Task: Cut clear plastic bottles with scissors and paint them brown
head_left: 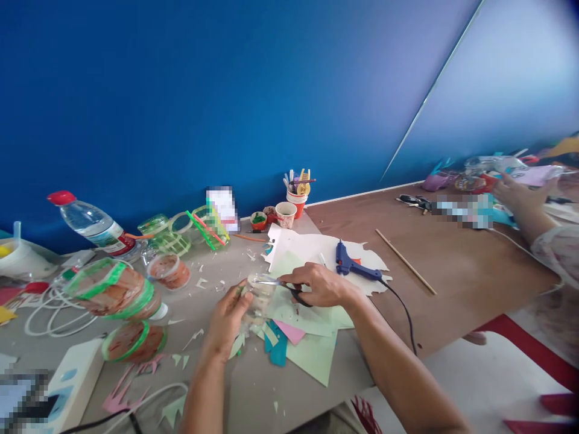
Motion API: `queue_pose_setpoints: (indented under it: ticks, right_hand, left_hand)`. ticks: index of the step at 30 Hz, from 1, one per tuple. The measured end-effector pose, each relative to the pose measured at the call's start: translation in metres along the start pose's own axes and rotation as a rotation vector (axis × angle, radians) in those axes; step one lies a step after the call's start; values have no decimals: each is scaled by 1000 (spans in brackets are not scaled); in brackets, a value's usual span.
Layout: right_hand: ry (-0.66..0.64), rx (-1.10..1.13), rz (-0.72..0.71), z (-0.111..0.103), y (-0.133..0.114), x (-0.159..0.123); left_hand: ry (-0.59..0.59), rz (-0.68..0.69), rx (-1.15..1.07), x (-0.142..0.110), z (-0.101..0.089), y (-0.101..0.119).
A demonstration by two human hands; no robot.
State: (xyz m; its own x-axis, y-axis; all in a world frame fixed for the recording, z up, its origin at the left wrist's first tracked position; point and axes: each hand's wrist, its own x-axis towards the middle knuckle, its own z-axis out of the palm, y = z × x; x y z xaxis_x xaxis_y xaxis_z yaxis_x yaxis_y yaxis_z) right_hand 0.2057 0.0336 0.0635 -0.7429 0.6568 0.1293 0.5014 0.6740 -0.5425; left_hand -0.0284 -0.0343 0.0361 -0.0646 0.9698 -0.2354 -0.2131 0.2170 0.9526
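Observation:
My left hand [230, 316] is closed around a clear, cut plastic bottle piece [260, 301], holding it above the table. With my right hand [320, 284] I grip a pair of scissors [296, 293] by its dark handles. The scissor blades lie across the top rim of the plastic; whether they are cutting into it I cannot tell. Beneath my hands are pale green paper sheets [316, 358], a pink paper scrap [289, 331] and a teal paper piece [277, 351]. A blue glue gun [355, 265] rests on white torn-edged paper [296, 247] beyond my right hand.
Left stand a red-capped bottle [93, 220], a brown-and-green plastic container [115, 289] and a power strip [75, 386]. Paper cups [286, 214] are at the wall. A wooden stick [404, 261] lies right. Another person's hand [525, 199] reaches over clutter at far right. Cords cross the table.

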Motion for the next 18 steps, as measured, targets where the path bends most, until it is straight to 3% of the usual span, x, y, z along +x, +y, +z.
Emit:
queue_pose_setpoints:
  ticks: [3,10,18]
  right_hand:
    - [-5,11,-27,-1,-4,-1]
    - [101,19,-23,-4,0,-3]
    - [127,-92,-78,-2,-3,-1]
  left_hand:
    - [-35,0,47,-1,0,0]
    - [-22,20,-209,-2,0,3]
    - [-51,27,-177,-2,3,6]
